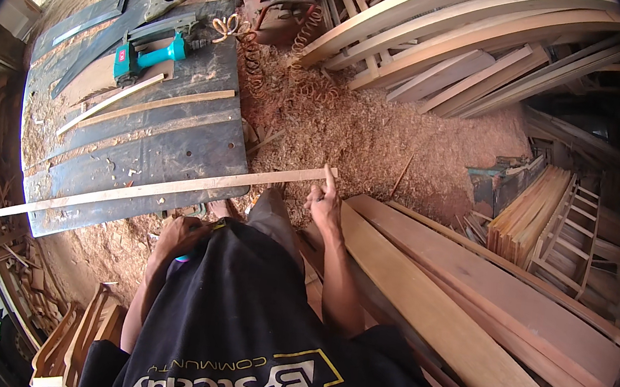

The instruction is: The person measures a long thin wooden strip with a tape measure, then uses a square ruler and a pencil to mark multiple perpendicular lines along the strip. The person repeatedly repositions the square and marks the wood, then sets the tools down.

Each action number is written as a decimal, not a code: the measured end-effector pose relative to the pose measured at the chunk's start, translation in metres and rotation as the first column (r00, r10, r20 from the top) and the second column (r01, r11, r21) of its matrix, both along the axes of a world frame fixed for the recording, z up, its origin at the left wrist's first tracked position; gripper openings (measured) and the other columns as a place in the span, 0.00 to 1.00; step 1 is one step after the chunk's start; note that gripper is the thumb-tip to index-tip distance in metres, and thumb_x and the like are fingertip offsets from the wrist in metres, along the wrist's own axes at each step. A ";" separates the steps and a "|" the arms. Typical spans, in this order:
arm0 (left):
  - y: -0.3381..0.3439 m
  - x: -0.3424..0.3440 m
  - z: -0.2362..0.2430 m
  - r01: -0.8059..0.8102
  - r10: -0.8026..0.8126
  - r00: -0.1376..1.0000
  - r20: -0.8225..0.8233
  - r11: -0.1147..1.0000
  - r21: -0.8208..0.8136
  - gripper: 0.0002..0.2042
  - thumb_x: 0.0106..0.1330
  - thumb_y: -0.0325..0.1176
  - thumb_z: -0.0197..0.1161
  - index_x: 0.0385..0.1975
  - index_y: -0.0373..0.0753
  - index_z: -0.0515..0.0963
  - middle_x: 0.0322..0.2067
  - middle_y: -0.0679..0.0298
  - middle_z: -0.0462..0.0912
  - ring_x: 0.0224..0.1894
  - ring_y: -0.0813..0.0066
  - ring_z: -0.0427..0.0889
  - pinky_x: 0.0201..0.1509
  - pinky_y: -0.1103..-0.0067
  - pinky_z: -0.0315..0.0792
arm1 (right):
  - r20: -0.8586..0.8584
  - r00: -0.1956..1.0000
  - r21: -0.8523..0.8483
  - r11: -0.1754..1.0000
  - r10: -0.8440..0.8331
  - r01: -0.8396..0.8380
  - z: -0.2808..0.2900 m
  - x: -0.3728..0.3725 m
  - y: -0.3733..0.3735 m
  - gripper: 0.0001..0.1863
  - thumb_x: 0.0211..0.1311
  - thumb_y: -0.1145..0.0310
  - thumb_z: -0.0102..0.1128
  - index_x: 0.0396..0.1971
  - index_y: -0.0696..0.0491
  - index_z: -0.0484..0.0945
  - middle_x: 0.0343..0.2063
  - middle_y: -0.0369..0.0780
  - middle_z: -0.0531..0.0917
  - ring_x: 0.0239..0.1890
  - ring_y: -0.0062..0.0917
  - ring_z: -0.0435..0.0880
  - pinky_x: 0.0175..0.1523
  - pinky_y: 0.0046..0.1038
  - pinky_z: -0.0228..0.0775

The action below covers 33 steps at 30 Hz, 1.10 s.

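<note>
A long thin wooden strip (170, 188) lies slantwise across the near part of the dark worktable (199, 144), its right end jutting past the table's edge. That end is held by my right hand (323, 201), with the index finger stretched along it and the other fingers curled. My left hand (181, 236) is closed close to my body, by the hem of my dark shirt (246, 318). A bit of blue shows below it, but what it grips is mostly hidden.
On the table lie a teal nail gun (157, 59), a short pale strip (110, 105) and a hand saw (94, 48). A coiled air hose (249, 60) hangs beyond. Wide planks (469, 293) lie at my right; curved beams (457, 25) are stacked at the back. Sawdust (380, 140) covers the floor.
</note>
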<state>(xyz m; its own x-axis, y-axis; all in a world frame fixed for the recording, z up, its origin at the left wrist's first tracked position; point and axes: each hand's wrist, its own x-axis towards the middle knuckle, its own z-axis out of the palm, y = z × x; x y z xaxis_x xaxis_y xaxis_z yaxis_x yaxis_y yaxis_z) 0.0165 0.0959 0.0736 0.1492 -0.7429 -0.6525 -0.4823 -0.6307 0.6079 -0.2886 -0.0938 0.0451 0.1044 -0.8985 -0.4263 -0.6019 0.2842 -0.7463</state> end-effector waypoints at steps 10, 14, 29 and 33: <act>0.005 -0.002 -0.019 0.006 -0.005 1.000 0.023 1.000 -0.011 0.21 0.68 0.52 0.57 0.38 0.39 0.88 0.34 0.48 0.87 0.42 0.50 0.87 0.50 0.62 0.77 | -0.099 0.994 0.124 0.992 0.046 -0.034 -0.033 -0.030 -0.012 0.46 0.62 0.78 0.53 0.78 0.39 0.45 0.30 0.39 0.82 0.21 0.24 0.84 0.30 0.30 0.77; 0.006 -0.004 -0.019 0.030 -0.031 0.999 0.033 0.999 0.031 0.21 0.69 0.51 0.55 0.41 0.40 0.87 0.38 0.48 0.87 0.45 0.50 0.86 0.53 0.62 0.76 | -0.118 0.992 0.101 0.994 0.054 -0.042 -0.030 -0.029 -0.006 0.43 0.67 0.73 0.53 0.78 0.46 0.44 0.24 0.38 0.82 0.20 0.22 0.83 0.30 0.28 0.77; 0.003 -0.011 -0.009 0.066 -0.065 0.998 0.008 0.997 -0.035 0.23 0.69 0.52 0.56 0.38 0.35 0.85 0.38 0.44 0.86 0.44 0.45 0.84 0.49 0.59 0.75 | -0.225 0.970 -0.080 0.991 0.086 -0.107 -0.040 -0.034 0.009 0.40 0.67 0.71 0.57 0.77 0.48 0.50 0.22 0.39 0.81 0.22 0.25 0.85 0.36 0.33 0.78; -0.003 -0.013 -0.005 0.081 -0.086 0.996 0.039 0.991 0.110 0.20 0.72 0.52 0.49 0.49 0.53 0.86 0.41 0.49 0.87 0.46 0.51 0.85 0.52 0.62 0.75 | -0.253 0.963 -0.075 0.991 0.093 -0.116 -0.053 -0.036 0.010 0.39 0.68 0.71 0.57 0.76 0.47 0.51 0.24 0.41 0.81 0.22 0.26 0.85 0.34 0.34 0.78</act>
<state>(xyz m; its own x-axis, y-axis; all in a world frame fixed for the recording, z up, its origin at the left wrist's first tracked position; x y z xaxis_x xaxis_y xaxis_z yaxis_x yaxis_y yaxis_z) 0.0038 0.0933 0.0688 0.1195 -0.6790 -0.7243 -0.5603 -0.6484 0.5154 -0.3243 -0.0836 -0.0079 0.1006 -0.9233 -0.3707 -0.7940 0.1500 -0.5891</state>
